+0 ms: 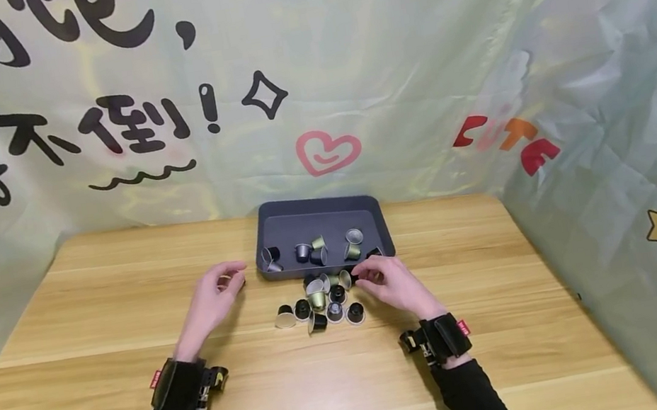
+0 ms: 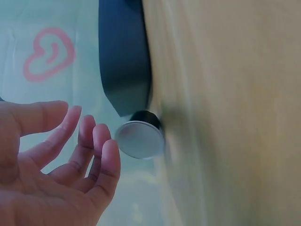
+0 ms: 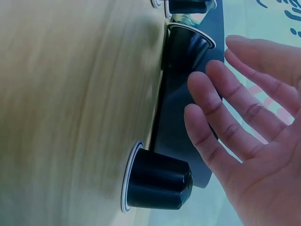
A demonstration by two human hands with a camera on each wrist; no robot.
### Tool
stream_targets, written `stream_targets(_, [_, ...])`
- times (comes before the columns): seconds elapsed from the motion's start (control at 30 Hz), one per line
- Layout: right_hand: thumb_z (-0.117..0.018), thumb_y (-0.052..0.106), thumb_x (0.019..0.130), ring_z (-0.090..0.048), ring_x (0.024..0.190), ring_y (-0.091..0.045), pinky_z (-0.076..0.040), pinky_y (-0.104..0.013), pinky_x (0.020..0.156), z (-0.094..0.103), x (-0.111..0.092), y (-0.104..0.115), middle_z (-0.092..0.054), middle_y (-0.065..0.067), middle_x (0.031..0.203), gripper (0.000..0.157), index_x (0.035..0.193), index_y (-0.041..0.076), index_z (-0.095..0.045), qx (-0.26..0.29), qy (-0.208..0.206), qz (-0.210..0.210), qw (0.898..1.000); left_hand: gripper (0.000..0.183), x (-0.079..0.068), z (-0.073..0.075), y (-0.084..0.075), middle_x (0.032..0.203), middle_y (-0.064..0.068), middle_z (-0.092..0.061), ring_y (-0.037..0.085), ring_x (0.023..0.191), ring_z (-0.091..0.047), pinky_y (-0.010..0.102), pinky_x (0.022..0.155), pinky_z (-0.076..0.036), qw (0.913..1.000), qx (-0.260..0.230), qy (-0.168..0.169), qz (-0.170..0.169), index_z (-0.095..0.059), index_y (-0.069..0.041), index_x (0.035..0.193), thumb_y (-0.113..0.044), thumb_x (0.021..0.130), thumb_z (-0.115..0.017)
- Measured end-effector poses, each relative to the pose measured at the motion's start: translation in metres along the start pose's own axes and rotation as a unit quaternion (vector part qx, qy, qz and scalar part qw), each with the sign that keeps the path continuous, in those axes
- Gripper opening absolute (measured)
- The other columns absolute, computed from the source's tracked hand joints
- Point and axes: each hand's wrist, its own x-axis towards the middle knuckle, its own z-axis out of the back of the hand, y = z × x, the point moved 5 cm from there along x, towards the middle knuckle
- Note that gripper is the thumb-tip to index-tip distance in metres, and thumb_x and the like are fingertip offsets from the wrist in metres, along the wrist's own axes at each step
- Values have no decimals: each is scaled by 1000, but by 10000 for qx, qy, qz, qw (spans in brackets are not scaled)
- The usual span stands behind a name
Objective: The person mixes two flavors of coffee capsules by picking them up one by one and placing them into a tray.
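My left hand (image 1: 214,298) is over the table left of the tray, fingers loosely bent, holding nothing. In the left wrist view a black coffee capsule (image 2: 140,136) with a pale lid lies just beyond its fingertips, close to the tray's corner. My right hand (image 1: 390,280) is at the tray's front right, thumb and fingers apart. Close to its fingertips is a tilted black capsule (image 3: 190,47); another black capsule (image 3: 160,181) stands on its lid nearer the wrist camera. Between the hands lies a pile of black, green and grey capsules (image 1: 318,300).
The dark shallow tray (image 1: 320,217) stands at the back of the wooden table (image 1: 141,285), with several capsules (image 1: 302,252) scattered in its front half. A printed cloth (image 1: 411,77) hangs behind the table and along its right side.
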Motion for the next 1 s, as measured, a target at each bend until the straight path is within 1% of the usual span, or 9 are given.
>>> stream_targets(0.07, [-73, 5, 88, -65, 82, -14, -57, -22, 73, -1, 0, 0, -73, -7, 95, 19, 107, 3, -74, 2, -12, 42, 10000, 33, -1, 1, 4, 120, 23, -65, 33, 105, -64, 43, 93, -55, 10000, 20, -3, 64, -61, 2, 130, -9, 100, -55])
stream_targets(0.2, [-74, 3, 87, -66, 82, -15, -59, -25, 73, -1, 0, 1, -72, -7, 95, 21, 108, 2, -74, 18, -21, 191, 9998, 36, -1, 4, 9, 128, 25, -60, 33, 107, -63, 39, 89, -55, 9997, 100, 36, 198, -59, 0, 134, -8, 99, -56])
stream_targets(0.3, [-75, 3, 86, -67, 83, -16, -60, -26, 74, -2, 0, 2, -73, -8, 99, 23, 109, 2, -74, -13, -31, 269, 9996, 38, -2, 7, 11, 134, 26, -55, 34, 108, -62, 39, 87, -54, 9996, 126, 11, 264, -58, -1, 135, -7, 98, -57])
stream_targets(0.47, [-75, 3, 86, -68, 85, -17, -60, -25, 77, -3, 0, 1, -73, -10, 111, 28, 114, 3, -73, -112, 43, 233, 9997, 41, -3, 9, 11, 138, 28, -50, 38, 111, -60, 48, 91, -54, 9994, 147, 5, 327, -58, -2, 136, -5, 95, -60])
stream_targets(0.53, [-74, 4, 86, -69, 87, -17, -60, -25, 78, -3, 0, 1, -73, -11, 115, 29, 115, 4, -73, -138, 99, 192, 9997, 42, -4, 9, 11, 140, 28, -49, 39, 113, -59, 51, 93, -53, 9992, 150, 51, 357, -57, -2, 136, -5, 95, -61])
stream_targets(0.67, [-74, 4, 86, -72, 94, -22, -62, -31, 83, -4, -1, 2, -72, -14, 122, 31, 117, 3, -72, -241, 157, 267, 9992, 44, -4, 7, 10, 142, 27, -48, 40, 116, -57, 53, 95, -52, 9989, 195, 157, 408, -56, -3, 138, -6, 95, -61])
stream_targets(0.8, [-74, 5, 87, -73, 100, -26, -61, -35, 86, -5, -2, 3, -70, -16, 127, 29, 116, 3, -73, -269, 279, 381, 9985, 45, -4, 6, 11, 142, 26, -49, 40, 118, -56, 54, 96, -51, 9984, 207, 238, 459, -54, -4, 140, -7, 96, -60])
stream_targets(0.87, [-74, 6, 88, -73, 99, -25, -61, -34, 85, -6, -3, 3, -70, -16, 129, 28, 116, 4, -73, -221, 378, 373, 9983, 46, -4, 6, 11, 143, 25, -49, 40, 119, -55, 54, 97, -50, 9983, 190, 260, 495, -53, -4, 141, -8, 96, -60])
stream_targets(1.0, [-73, 7, 89, -72, 99, -22, -60, -27, 85, -8, -3, 1, -68, -15, 130, 30, 118, 5, -73, -163, 526, 309, 9980, 47, -4, 6, 11, 144, 25, -49, 40, 121, -54, 55, 98, -50, 9981, 179, 291, 518, -52, -4, 142, -9, 96, -61])
